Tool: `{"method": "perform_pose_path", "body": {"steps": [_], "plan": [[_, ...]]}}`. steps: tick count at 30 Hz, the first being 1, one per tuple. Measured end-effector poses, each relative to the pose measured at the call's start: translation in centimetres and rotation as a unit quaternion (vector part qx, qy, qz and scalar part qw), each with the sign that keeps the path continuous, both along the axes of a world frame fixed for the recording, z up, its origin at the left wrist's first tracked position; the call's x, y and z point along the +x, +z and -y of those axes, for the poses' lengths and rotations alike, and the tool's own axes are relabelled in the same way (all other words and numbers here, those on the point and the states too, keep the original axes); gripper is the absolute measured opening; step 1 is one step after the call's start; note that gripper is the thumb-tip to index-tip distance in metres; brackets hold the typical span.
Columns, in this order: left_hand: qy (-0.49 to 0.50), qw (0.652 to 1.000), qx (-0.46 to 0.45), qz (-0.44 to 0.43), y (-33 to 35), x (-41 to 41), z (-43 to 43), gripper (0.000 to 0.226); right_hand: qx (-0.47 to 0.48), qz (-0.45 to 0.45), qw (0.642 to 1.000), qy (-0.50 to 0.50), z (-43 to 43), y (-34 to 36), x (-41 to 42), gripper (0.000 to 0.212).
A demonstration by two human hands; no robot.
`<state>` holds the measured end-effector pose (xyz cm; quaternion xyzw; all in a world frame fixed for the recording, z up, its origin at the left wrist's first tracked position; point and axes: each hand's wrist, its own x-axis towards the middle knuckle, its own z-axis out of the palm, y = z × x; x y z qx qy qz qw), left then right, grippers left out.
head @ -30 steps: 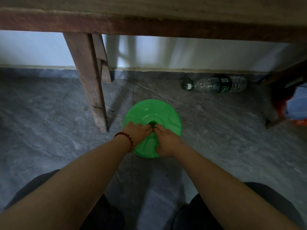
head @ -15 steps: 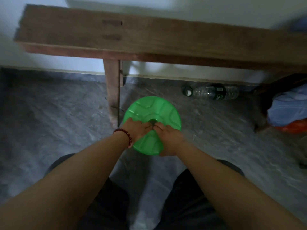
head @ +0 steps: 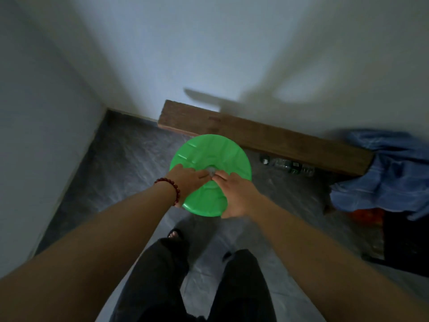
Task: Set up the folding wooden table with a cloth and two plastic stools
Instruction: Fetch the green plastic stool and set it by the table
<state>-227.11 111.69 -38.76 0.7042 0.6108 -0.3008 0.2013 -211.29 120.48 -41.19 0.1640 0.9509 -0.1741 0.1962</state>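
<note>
left hand (head: 185, 181) and right hand (head: 238, 194) grip green plastic stool (head: 209, 151) at seat's centre hole; blue cloth (head: 390, 173) draped over right end of wooden surface (head: 278, 140)

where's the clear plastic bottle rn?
Head view, right of centre: the clear plastic bottle lies on the grey floor at the brown wooden bench's near edge, right of the round green plastic stool.

floor (head: 130, 163): grey marbled | plastic bottle (head: 287, 167) lying beneath wooden bench (head: 267, 138)
</note>
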Motion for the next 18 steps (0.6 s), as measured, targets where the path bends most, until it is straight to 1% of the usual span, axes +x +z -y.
{"method": "perform_pose_path", "body": {"steps": [4, 8, 12, 18], "plan": [[0.036, 0.999, 0.020, -0.011, 7.8, -0.3, 1.8, 0.119, 0.014, -0.007, 0.999, 0.044, 0.5, 8.3, -0.8, 0.115], [0.081, 0.995, 0.047, -0.026, 12.7, 0.5, 4.0, 0.118, 0.042, -0.018, 0.994, 0.098, 1.1, 13.7, -1.0, 0.114], [0.134, 0.988, 0.072, -0.040, 15.3, 2.0, 6.9, 0.118, 0.063, -0.032, 0.987, 0.147, 2.2, 16.6, -0.8, 0.112], [0.228, 0.968, 0.085, -0.061, 17.3, 4.6, 12.9, 0.119, 0.077, -0.031, 0.966, 0.244, 5.8, 18.5, -1.2, 0.120]]}}
